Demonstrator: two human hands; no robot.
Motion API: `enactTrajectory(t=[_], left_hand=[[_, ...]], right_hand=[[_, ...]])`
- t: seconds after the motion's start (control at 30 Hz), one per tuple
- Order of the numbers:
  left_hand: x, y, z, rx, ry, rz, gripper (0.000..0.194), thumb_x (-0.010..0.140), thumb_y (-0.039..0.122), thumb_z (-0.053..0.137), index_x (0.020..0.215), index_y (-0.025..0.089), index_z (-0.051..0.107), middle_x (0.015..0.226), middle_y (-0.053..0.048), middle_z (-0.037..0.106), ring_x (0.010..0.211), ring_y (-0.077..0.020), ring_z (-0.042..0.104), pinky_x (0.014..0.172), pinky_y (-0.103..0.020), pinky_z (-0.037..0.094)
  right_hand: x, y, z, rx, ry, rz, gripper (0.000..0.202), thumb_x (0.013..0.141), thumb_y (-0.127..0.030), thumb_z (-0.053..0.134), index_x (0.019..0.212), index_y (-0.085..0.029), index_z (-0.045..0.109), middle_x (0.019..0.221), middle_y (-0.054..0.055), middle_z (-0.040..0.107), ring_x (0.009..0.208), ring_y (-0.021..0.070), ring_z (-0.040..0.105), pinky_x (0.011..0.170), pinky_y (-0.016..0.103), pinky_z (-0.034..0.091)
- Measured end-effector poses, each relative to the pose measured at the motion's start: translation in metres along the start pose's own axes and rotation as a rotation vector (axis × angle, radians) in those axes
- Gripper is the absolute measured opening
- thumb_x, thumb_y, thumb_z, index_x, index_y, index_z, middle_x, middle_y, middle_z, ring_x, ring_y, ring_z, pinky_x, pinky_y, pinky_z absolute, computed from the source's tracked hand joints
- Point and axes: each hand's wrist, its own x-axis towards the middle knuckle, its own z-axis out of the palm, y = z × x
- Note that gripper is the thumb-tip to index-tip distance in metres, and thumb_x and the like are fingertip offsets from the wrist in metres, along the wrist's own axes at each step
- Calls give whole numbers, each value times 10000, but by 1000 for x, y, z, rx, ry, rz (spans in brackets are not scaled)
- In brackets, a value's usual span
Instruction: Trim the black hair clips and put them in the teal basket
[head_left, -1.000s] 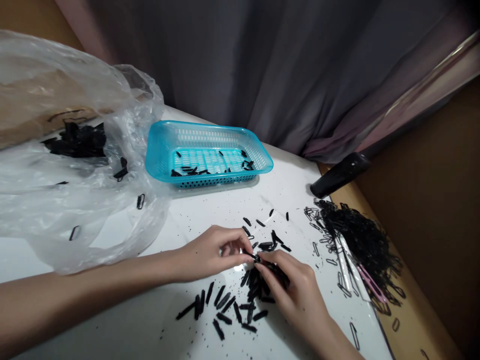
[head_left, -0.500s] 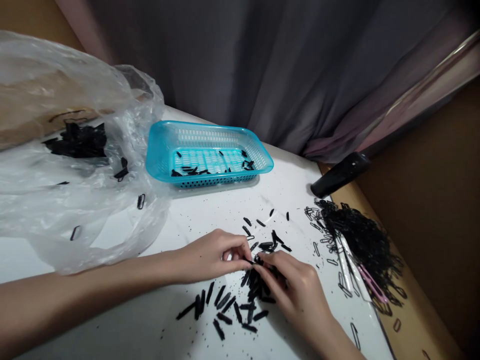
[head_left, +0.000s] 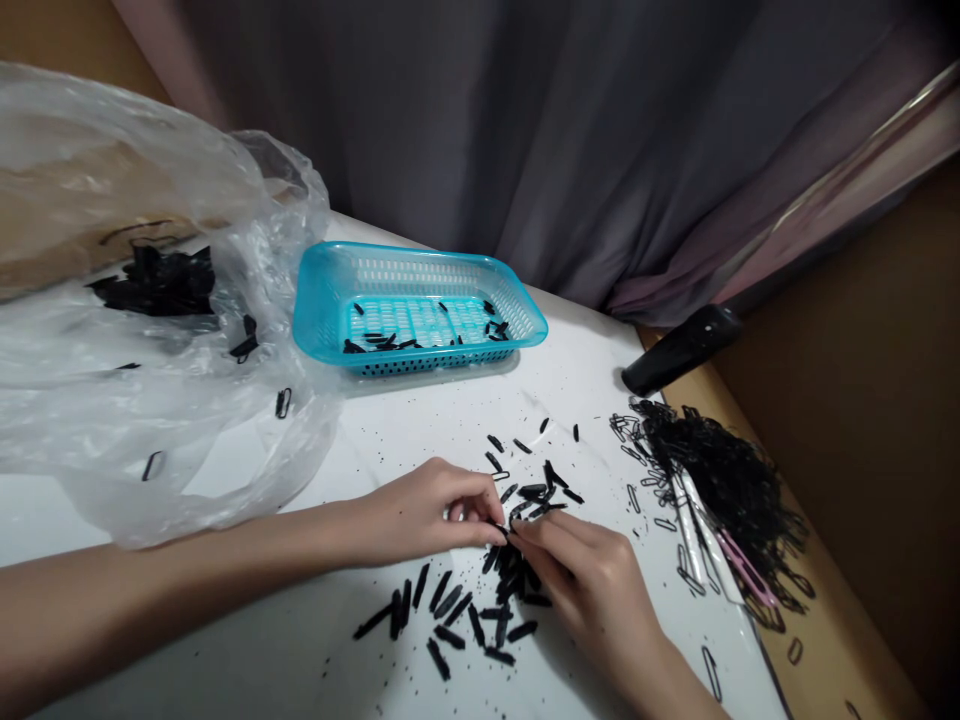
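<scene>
left hand [head_left: 442, 508] pinches a small black strip [head_left: 503, 528] at the fingertips of the right hand [head_left: 589, 570], whose grip i cannot tell; loose strips [head_left: 448, 602] lie at seven o'clock; blue basket [head_left: 427, 354] at eleven

No legible text — no labels, brands, numbers

Apparently a home room — dark curtain [head_left: 450, 120], white tabletop [head_left: 585, 350], 1 blue plastic basket [head_left: 315, 310]
</scene>
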Motion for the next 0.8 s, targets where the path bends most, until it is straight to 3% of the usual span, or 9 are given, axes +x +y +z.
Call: enactTrajectory(t=[0.3,0.8], left_hand=[[-2,-5,2,48,37,64,95,877,248,684,874,154,696,747,-17,723,671,-103,635,607,-169,449],[-2,-5,1,-10,6,-3,93,846,250,715,861,160,695,738,-11,717,633,-105,622,608,-183,476]], right_hand=[[-2,1,3,-45,-17,-12,189,961,-145,508,947,-194,690,654,-3,569,528,117,476,502,228,334],[-1,2,4,-144,-71,-10,242,992,-181,457,964,-202,696,677,13,607,537,130,516,506,239,331]])
